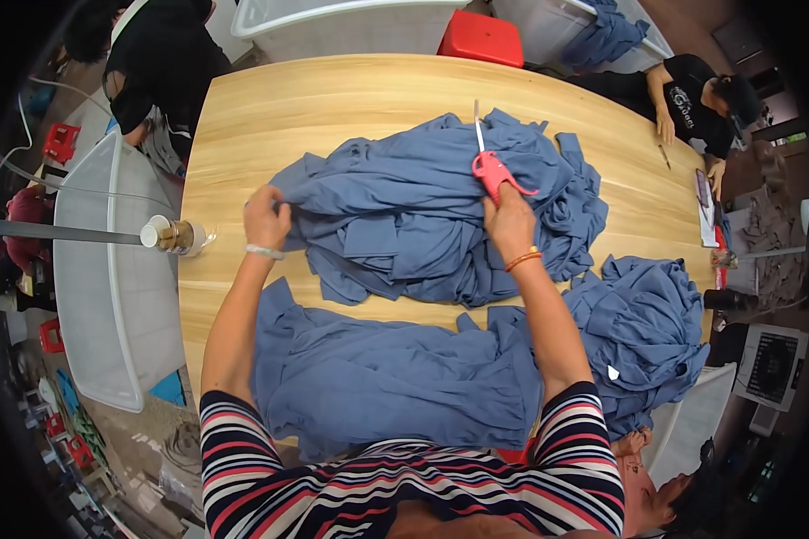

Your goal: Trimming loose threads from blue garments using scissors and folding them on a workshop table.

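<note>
A wide heap of blue garments (404, 207) lies across the middle of the table. At the heap's left end, my left hand (267, 218) has its fingers closed on the edge of a blue garment. Over the right part of the heap, my right hand (511, 223) grips a pink air blow gun (492, 172). Its thin metal nozzle points away from me. Closer to my body, more blue garments (377, 382) are spread along the table's near side. Another crumpled blue pile (643, 323) sits to the right, with a small white piece on it.
The wooden table (333, 90) has a jar (182, 236) at its left edge. White bins (99, 278) stand to the left and beyond the table. A red stool (481, 39) is behind it. People are at the far left, far right (692, 99) and near right.
</note>
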`<state>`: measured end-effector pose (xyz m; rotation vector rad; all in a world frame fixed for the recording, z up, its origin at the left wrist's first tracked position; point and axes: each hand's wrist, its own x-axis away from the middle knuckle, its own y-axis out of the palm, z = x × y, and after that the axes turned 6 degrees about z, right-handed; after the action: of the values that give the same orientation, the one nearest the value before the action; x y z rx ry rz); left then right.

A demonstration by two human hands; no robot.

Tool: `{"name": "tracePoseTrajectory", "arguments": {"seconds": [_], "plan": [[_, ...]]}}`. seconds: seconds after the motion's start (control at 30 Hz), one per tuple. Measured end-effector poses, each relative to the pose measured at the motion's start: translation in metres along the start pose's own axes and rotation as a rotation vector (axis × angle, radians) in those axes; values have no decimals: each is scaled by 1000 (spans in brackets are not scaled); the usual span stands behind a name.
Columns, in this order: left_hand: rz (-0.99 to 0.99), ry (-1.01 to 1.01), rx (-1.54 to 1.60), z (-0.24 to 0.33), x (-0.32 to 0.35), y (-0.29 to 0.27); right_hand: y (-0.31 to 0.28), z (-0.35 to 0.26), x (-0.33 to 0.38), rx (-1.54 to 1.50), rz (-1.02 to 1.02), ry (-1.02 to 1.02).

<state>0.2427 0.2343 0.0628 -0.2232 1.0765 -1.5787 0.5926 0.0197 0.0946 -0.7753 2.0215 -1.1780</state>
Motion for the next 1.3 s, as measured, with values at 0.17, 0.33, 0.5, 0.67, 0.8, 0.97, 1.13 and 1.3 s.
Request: {"name": "tracePoseTrajectory", "arguments": {"seconds": [0.17,0.33,0.5,0.67,0.8,0.97,1.13,1.3], "plan": [[-109,381,118,66,50,-78,-77,42,15,-54,179,16],[-642,257,9,62,126,-63,-124,104,61,273,7,162],[-139,13,289,96,81,-24,-136,89,105,231,-241,185],[-51,-162,439,79,32,37,-133,3,112,-42,-156,28],[-412,-423,453,62,27,61,-140,-41,89,-166,-398,179],[-434,-409,623,68,53,53,-113,-43,72,-59,-246,-423],[-370,-498,781,50,62,61,-100,-86,90,8,-604,-424],[-406,-645,956,41,80,57,-105,-105,97,-79,-792,-470]]}}
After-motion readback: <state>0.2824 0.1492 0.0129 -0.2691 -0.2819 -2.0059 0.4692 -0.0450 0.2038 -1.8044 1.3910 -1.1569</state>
